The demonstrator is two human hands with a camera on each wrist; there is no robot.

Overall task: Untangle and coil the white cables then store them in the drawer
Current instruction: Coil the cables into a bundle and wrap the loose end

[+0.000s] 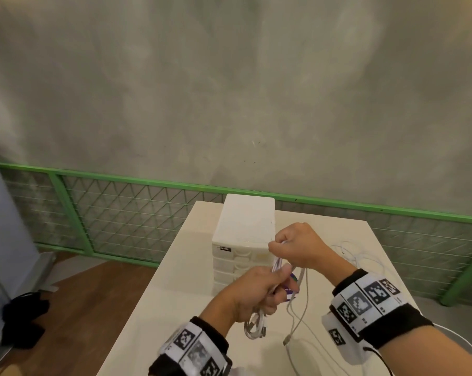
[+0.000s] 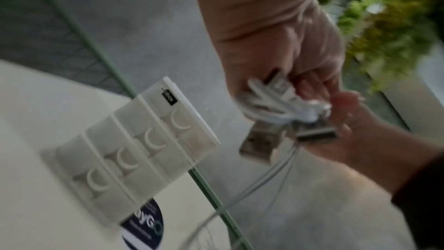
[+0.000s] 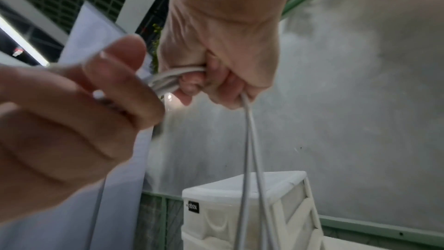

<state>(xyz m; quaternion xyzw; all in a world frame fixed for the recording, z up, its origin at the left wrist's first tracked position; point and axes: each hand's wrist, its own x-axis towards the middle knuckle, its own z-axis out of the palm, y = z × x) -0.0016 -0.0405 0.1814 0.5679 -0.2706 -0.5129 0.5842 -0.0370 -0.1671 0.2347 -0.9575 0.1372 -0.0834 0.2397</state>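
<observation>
Smooth white plastic drawer unit [image 1: 244, 240], glossy rubbery cables [image 1: 255, 325], matt table [image 1: 180, 267], wooden floor [image 1: 93, 289]

A small black label [image 1: 224, 249] on the drawer unit [image 1: 245, 226] seems to end in "box"; a dark round sticker [image 2: 146, 223] shows "ayG"

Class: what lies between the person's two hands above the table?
In the head view, a bundle of white cables runs between the left hand and right hand.

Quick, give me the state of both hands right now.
Left hand: closed, gripping the bundled white cable, its loops hanging below.
Right hand: closed, fingers curled round the top of the same white cable, strands trailing down to the table.
</observation>
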